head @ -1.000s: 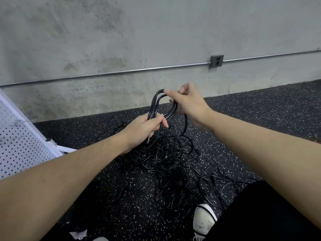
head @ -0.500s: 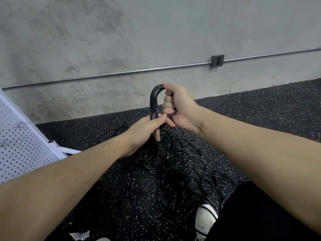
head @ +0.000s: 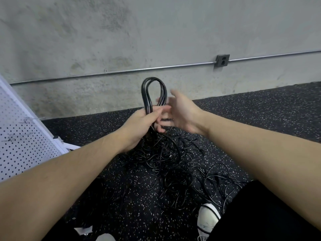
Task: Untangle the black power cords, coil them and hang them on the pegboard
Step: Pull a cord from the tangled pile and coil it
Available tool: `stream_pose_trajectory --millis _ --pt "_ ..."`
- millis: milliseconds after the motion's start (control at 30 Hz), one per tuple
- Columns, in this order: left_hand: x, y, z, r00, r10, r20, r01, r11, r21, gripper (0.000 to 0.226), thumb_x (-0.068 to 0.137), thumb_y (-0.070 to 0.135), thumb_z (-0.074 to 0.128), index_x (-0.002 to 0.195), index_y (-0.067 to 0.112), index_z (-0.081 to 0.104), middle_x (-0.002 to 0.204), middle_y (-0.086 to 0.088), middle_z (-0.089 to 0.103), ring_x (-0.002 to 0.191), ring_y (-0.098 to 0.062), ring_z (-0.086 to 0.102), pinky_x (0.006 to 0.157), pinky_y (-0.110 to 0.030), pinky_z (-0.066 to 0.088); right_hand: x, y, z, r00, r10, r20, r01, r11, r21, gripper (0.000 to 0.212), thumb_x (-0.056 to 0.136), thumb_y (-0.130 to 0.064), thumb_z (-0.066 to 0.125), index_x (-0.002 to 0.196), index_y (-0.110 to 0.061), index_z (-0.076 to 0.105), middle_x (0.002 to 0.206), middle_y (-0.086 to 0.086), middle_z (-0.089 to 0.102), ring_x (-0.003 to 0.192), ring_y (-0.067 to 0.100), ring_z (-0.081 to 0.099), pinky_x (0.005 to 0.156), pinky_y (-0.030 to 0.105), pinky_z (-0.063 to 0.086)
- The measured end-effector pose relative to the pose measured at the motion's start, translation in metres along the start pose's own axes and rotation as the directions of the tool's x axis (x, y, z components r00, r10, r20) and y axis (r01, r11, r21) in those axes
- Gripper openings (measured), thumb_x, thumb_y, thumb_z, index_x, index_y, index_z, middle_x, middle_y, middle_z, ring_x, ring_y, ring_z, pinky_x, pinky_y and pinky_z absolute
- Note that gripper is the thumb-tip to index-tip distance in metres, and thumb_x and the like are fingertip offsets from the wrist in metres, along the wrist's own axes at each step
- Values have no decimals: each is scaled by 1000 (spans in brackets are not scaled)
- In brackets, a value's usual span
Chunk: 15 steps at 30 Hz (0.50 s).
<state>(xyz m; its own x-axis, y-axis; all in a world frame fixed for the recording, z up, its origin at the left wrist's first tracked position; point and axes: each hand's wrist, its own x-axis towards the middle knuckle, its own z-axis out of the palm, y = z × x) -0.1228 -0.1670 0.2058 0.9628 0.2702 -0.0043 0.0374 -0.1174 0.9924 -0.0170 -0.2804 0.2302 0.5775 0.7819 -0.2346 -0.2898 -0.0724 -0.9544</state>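
Half a second ago the right hand (head: 182, 112) gripped the coil (head: 153, 94); now its fingers are spread, off at three o'clock. Left hand (head: 140, 126) alone pinches the loops above the tangled cords (head: 173, 164), pegboard (head: 22, 136) at nine o'clock; probably another wrap coming.

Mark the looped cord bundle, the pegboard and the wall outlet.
looped cord bundle (head: 145, 94): head view, left strand of the loop.
pegboard (head: 20, 136): head view, perforated white face.
wall outlet (head: 222, 60): head view, centre of the grey box.
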Motion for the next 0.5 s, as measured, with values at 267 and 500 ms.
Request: stream_pose_trajectory --millis 267,500 --pt "10 3 -12 976 -53 -211 -14 953 -303 28 109 25 47 124 24 70 73 9 46 57 -6 41 55 -21 42 -6 20 -15 969 133 206 -12 864 -504 25 108 -35 45 121 -16 53 96 3 70 79 19 68 75 35 57" --pt "13 12 -5 928 -163 -336 -13 885 -465 20 99 32 65 111 21 77 69 7 46 46 -7 44 67 -30 49 -7 17 -26 964 -93 248 237 720 -653 10 98 -23 66 101 -18 59 65 -4 58 51 10 46 52 25 41"
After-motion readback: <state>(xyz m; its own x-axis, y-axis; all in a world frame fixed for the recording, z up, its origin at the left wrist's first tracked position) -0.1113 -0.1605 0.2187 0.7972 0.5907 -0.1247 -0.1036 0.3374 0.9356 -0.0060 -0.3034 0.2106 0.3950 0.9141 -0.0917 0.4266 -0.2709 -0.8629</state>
